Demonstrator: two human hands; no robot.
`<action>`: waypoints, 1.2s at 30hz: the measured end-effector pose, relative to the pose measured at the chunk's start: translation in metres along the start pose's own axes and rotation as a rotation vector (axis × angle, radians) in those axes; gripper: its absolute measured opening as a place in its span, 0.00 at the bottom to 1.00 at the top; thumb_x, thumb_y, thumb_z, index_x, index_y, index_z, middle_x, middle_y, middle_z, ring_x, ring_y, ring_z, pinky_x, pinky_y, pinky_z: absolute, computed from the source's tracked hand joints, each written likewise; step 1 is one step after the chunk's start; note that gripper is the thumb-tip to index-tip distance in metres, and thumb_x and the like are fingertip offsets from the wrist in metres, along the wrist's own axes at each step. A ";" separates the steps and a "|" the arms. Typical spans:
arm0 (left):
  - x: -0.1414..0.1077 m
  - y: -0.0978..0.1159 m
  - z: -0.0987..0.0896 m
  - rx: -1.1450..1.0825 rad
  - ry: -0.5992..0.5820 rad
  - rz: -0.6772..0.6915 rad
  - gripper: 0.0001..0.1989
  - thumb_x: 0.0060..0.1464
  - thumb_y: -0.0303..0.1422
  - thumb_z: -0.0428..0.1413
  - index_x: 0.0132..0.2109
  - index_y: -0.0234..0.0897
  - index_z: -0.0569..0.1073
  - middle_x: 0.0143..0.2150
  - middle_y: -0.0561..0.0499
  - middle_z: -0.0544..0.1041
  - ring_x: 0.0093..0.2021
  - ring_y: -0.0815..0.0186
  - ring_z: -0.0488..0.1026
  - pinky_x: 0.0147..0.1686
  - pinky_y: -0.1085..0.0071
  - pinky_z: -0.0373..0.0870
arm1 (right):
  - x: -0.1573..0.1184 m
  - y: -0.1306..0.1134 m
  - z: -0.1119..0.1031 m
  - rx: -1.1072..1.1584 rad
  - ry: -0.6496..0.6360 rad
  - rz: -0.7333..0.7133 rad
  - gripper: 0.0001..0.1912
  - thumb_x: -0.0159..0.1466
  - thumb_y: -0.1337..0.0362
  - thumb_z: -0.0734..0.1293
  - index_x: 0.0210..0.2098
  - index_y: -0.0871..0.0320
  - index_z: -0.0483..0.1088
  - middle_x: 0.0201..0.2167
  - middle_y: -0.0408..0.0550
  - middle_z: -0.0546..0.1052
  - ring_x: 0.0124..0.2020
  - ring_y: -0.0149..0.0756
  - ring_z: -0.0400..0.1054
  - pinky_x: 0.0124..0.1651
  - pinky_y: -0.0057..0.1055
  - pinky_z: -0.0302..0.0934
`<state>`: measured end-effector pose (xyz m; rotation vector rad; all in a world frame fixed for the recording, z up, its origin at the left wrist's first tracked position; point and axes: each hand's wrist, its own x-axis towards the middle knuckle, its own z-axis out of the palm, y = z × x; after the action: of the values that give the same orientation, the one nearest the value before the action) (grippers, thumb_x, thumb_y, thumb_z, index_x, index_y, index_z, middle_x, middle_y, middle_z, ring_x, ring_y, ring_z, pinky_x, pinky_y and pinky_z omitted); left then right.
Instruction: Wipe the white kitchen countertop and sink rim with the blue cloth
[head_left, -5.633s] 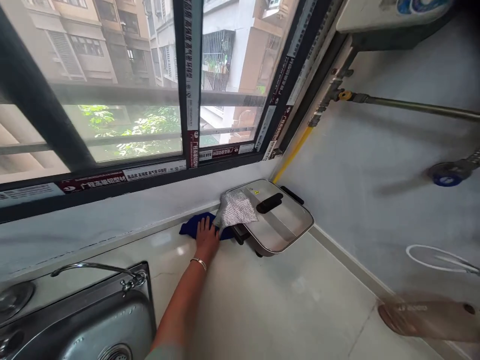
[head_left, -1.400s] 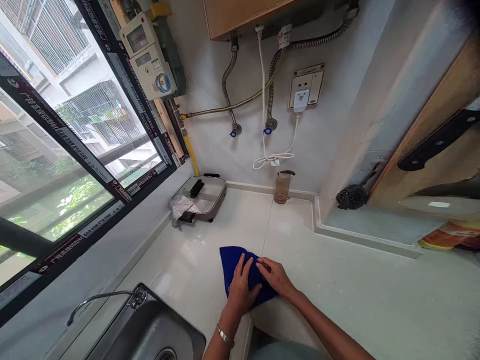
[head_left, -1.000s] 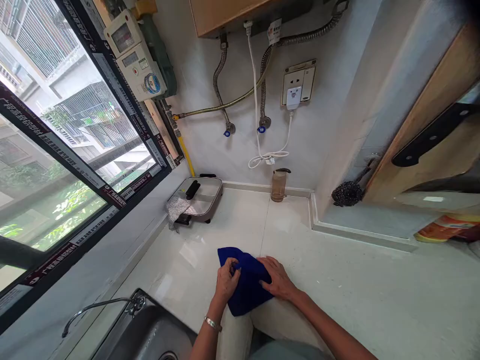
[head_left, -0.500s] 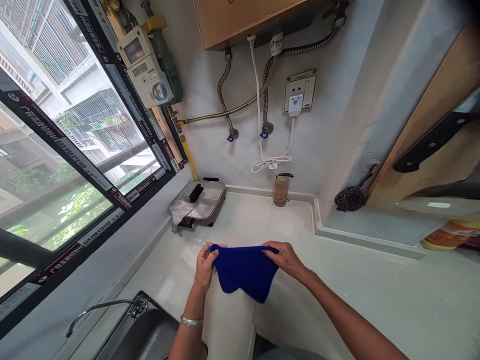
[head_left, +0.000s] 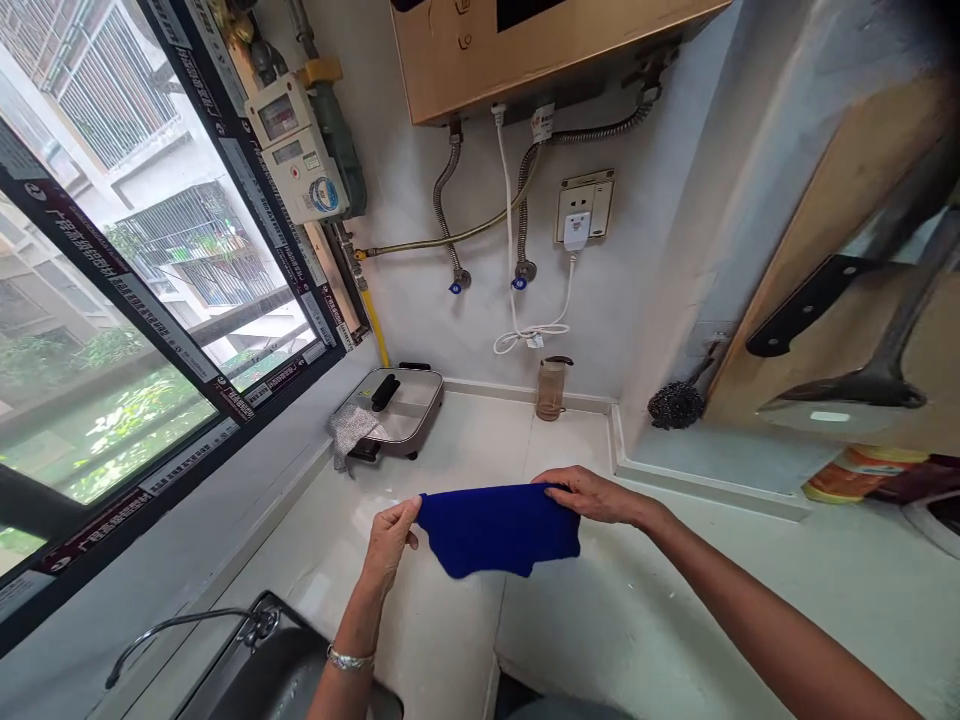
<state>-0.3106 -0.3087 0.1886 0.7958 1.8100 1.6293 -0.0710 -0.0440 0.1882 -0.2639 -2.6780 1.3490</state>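
Note:
A dark blue cloth (head_left: 495,528) hangs stretched between my two hands above the pale tiled counter. Its top edge is nearly straight and its lower edge is uneven. My left hand (head_left: 394,535) pinches the cloth's upper left corner between thumb and fingers, and a silver bracelet circles that wrist. At the upper right part of the cloth, my right hand (head_left: 581,494) grips the edge, thumb in front.
An electric pan (head_left: 405,410) with a lid and a grey cloth (head_left: 351,430) stands at the back left. Behind the blue cloth is a brown bottle (head_left: 550,388). A sink (head_left: 289,665) lies lower left; a knife (head_left: 806,305) and scrubber (head_left: 675,405) hang right.
My hands have moved apart, pulling the blue cloth wider. My left hand has shifted left and my right hand slightly right and up. The view has tilted up a little.

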 end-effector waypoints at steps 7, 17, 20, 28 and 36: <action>0.004 -0.022 0.009 0.439 -0.091 0.276 0.18 0.52 0.49 0.61 0.24 0.42 0.80 0.33 0.46 0.80 0.33 0.62 0.76 0.28 0.71 0.74 | 0.000 0.047 0.035 -0.452 0.170 0.076 0.17 0.69 0.59 0.54 0.42 0.53 0.74 0.26 0.48 0.76 0.27 0.36 0.69 0.33 0.31 0.57; -0.004 -0.051 0.011 0.247 -0.092 -0.096 0.25 0.42 0.57 0.64 0.30 0.37 0.81 0.24 0.50 0.79 0.27 0.62 0.77 0.33 0.66 0.77 | -0.011 0.076 0.062 -0.311 0.312 0.180 0.21 0.70 0.50 0.54 0.41 0.51 0.74 0.24 0.45 0.75 0.25 0.36 0.68 0.32 0.31 0.58; -0.002 -0.049 0.009 0.145 -0.074 -0.176 0.30 0.41 0.59 0.64 0.35 0.35 0.82 0.28 0.47 0.81 0.31 0.61 0.79 0.40 0.64 0.78 | -0.012 0.075 0.065 -0.160 0.328 0.162 0.24 0.70 0.47 0.53 0.45 0.51 0.75 0.28 0.44 0.78 0.28 0.35 0.71 0.33 0.31 0.63; -0.002 -0.042 0.015 0.069 0.097 -0.220 0.28 0.37 0.58 0.67 0.30 0.35 0.83 0.28 0.47 0.81 0.31 0.62 0.78 0.43 0.64 0.79 | -0.008 0.065 0.077 0.028 0.531 0.196 0.21 0.64 0.49 0.60 0.46 0.51 0.78 0.47 0.48 0.81 0.43 0.42 0.75 0.47 0.39 0.70; -0.022 -0.010 0.014 0.157 0.188 0.036 0.21 0.43 0.53 0.65 0.31 0.39 0.84 0.44 0.44 0.82 0.35 0.61 0.78 0.34 0.66 0.80 | -0.011 0.040 0.070 0.438 0.635 0.210 0.25 0.59 0.44 0.67 0.47 0.54 0.77 0.30 0.45 0.79 0.33 0.38 0.75 0.39 0.37 0.74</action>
<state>-0.2857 -0.3166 0.1782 0.7683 2.0878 1.6476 -0.0700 -0.0778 0.1139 -0.7813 -1.8330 1.5353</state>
